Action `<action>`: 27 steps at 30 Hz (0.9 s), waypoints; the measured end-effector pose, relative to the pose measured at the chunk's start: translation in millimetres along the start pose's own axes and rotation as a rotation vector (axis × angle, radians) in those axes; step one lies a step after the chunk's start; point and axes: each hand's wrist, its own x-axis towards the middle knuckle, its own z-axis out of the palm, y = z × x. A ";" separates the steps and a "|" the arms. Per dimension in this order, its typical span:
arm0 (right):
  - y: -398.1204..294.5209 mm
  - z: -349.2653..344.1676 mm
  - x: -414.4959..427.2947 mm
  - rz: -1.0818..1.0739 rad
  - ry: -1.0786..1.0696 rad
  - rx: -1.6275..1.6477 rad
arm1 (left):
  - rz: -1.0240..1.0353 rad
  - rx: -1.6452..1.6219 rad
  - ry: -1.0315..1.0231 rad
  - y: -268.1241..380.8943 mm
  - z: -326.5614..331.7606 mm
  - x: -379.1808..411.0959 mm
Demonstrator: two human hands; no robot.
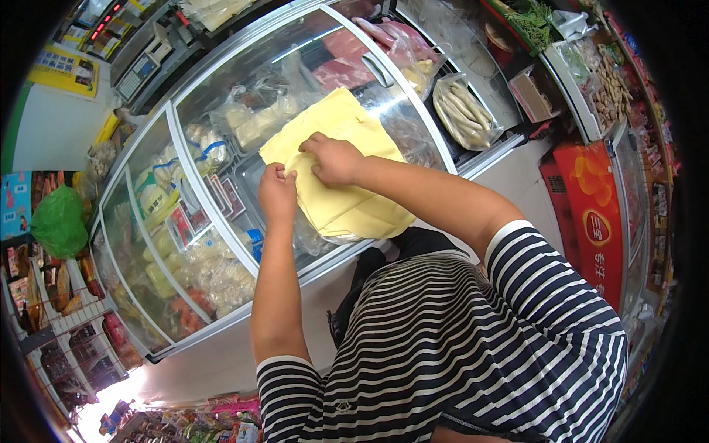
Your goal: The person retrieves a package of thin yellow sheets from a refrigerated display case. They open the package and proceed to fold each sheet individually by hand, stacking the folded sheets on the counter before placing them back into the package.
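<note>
A stack of thin, soft yellow sheets [360,207], which look like tofu skin, lies over the glass top of a display chest. Its front edge hangs near the chest's white rim, and the sheets are partly folded over each other. At the left edge of the stack, my left hand [278,191] pinches a sheet between thumb and fingers. My right hand [335,160] rests on top with bent fingers touching the upper sheet; whether it grips a fold is hard to see.
Under the sliding glass lid [232,105] are bagged foods. Raw meat [343,58] and a bag of pale, long pieces [464,112] lie at the far right. A weighing scale [143,69] stands at upper left. A red freezer [587,216] is on the right, and a green bag [60,221] hangs left.
</note>
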 end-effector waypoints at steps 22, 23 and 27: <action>88.5 -68.2 -143.5 -0.170 -0.039 0.524 | 0.353 -0.137 -0.256 45.1 -27.1 -135.1; 99.3 -55.0 -153.0 -0.117 -0.071 0.543 | 0.304 -0.114 -0.273 31.1 -9.6 -147.9; 111.9 -51.4 -153.1 0.078 -0.136 0.360 | -0.026 0.001 -0.225 21.7 20.8 -155.6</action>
